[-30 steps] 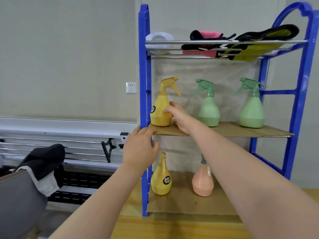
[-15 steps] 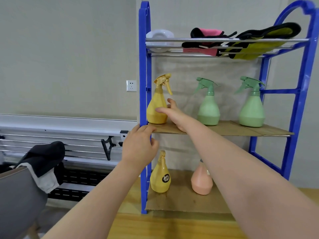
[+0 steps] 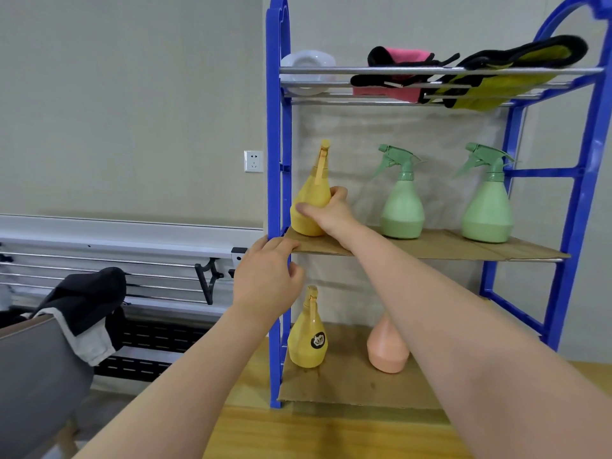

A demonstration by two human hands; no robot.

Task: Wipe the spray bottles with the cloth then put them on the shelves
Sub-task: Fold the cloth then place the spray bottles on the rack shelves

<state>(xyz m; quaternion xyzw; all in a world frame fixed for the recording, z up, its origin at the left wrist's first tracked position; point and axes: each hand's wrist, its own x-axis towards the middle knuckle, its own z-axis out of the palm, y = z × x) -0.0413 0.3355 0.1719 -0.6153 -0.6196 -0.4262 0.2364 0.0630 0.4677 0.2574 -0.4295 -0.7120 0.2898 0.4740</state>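
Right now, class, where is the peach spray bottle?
The peach spray bottle stands on the bottom shelf, right of the lower yellow bottle, partly hidden behind the right forearm.

A plain indoor room, perhaps a utility corner: bare beige wall with a socket (image 3: 253,161), blue storage rack (image 3: 277,200), wooden floor (image 3: 331,435).
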